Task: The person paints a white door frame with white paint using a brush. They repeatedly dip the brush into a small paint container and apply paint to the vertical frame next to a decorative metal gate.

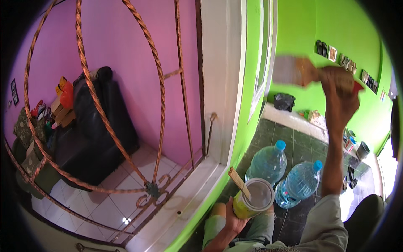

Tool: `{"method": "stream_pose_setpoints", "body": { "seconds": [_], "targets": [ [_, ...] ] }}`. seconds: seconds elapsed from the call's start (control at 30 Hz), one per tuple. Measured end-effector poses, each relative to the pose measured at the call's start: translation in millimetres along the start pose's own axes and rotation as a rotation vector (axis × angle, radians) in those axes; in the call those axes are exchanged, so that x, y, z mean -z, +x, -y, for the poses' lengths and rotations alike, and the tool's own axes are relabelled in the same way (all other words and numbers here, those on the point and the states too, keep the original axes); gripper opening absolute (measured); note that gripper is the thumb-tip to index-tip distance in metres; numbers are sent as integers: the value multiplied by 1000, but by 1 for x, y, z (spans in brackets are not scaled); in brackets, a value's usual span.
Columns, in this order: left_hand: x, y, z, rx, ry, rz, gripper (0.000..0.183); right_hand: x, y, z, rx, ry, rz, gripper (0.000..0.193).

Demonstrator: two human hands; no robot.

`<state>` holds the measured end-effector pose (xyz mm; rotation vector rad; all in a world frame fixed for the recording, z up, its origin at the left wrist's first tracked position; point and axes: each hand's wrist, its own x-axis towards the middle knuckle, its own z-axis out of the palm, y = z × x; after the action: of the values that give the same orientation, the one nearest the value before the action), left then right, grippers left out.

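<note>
My left hand (236, 219) is wrapped round a paint can (241, 205) with a yellow-green label, low in front of my body. Pale paint shows inside it, and a flat wooden stick (239, 183) leans out over the rim. Raised at the upper right, my right hand (342, 98) grips the handle of a paintbrush (303, 71). The brush's pale bristles point left toward the white window frame and look blurred. They overlap the frame's edge in view; whether they touch it I cannot tell.
Copper-coloured twisted window bars (158, 75) stand on the left, with a black sofa (98, 130) behind them. Two large water bottles (299, 181) stand on the dark tiled floor. Shoes (348, 63) line a ledge on the green wall. A black bag (284, 102) lies by the wall.
</note>
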<state>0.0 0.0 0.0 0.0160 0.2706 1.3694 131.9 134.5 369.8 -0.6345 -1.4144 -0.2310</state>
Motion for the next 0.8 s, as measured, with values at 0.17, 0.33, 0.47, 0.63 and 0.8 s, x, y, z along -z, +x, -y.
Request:
{"method": "stream_pose_setpoints", "body": {
  "seconds": [0.17,0.33,0.47,0.63,0.8],
  "targets": [
    [28,-8,10,41,-140,243,64,61,-143,-104,-631,427,-25,18],
    [37,-26,19,79,-244,167,65,114,-287,-155,-1344,976,-224,14],
    [35,-34,24,70,-149,120,63,145,-356,-152,-1559,1164,-285,28],
    [47,-41,30,118,-322,329,59,167,-409,-142,-1621,1199,-337,32],
    [52,-49,42,-4,-221,102,55,190,-458,-147,-1619,1212,-275,34]
  ]
}}
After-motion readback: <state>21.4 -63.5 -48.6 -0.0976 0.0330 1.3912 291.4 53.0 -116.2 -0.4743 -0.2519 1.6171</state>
